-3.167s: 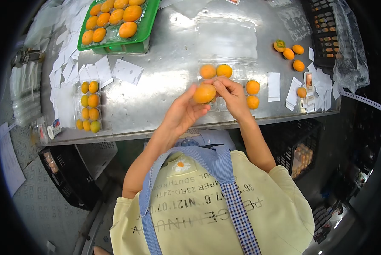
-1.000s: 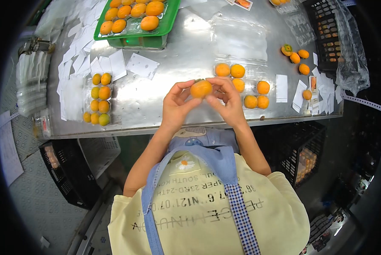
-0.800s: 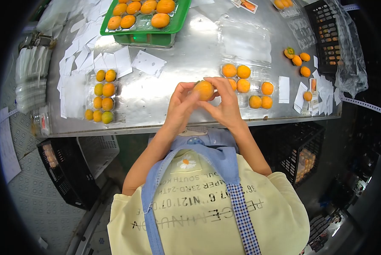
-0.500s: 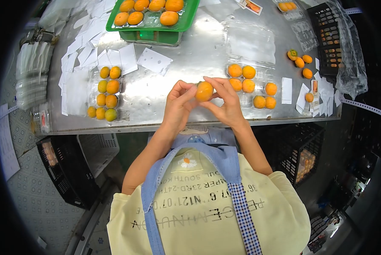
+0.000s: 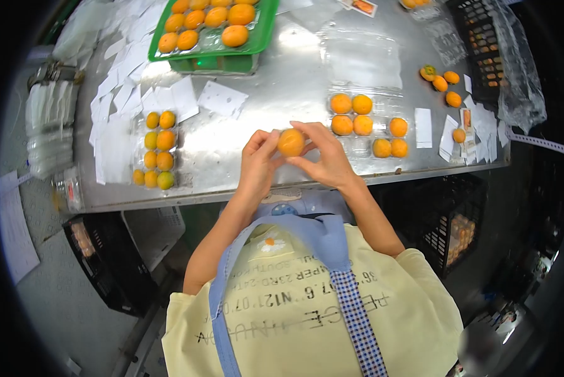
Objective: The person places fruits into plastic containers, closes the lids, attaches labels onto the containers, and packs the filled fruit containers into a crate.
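Observation:
Between my hands, above the front part of the metal table, is one orange persimmon [image 5: 291, 143]. The fingers of my left hand [image 5: 257, 161] close on its left side. From the right, the fingers and thumb of my right hand [image 5: 327, 157] grip it too. To the right of my hands is a clear plastic tray [image 5: 356, 149] partly filled with persimmons, its lid [image 5: 362, 60] folded back. On the left stands another clear tray [image 5: 174, 160] filled with persimmons, some of them greenish.
A green scale tray [image 5: 266, 31] with packed persimmons stands at the back. White paper slips [image 5: 222, 99] lie across the left side. Loose persimmons [image 5: 440, 83] and a black crate [image 5: 477, 47] are on the right. The table's front edge [image 5: 219, 200] runs below my hands.
The persimmon has turned in my fingers, so its smooth orange side faces up and its leafy end no longer shows. The view has shifted and tilted slightly.

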A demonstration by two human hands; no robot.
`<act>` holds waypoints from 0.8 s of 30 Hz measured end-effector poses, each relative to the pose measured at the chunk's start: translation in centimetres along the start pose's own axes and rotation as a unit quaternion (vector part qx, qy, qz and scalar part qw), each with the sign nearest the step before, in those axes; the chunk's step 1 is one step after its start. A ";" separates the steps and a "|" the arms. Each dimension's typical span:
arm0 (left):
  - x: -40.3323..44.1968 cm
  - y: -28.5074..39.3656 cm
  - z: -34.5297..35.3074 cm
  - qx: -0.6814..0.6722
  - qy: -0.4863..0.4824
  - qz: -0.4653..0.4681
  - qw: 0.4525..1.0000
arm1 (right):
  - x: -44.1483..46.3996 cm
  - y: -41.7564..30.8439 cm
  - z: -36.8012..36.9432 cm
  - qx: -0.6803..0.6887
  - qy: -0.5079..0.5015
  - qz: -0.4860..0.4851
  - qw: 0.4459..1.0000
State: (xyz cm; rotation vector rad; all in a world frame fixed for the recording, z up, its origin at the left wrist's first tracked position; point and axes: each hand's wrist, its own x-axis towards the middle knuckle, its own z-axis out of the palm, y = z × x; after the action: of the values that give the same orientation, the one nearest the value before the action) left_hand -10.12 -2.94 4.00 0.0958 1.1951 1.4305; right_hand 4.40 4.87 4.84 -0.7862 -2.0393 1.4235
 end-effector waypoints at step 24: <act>2.4 -1.7 -1.2 0.106 0.029 -0.051 0.993 | 2.3 1.9 -46.4 0.319 0.393 -0.170 0.845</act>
State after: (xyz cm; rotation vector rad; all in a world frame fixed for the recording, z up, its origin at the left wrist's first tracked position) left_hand -10.47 -2.19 0.91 0.1378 1.3784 1.2216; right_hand 35.72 36.77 17.51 -0.5355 -0.9252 1.1716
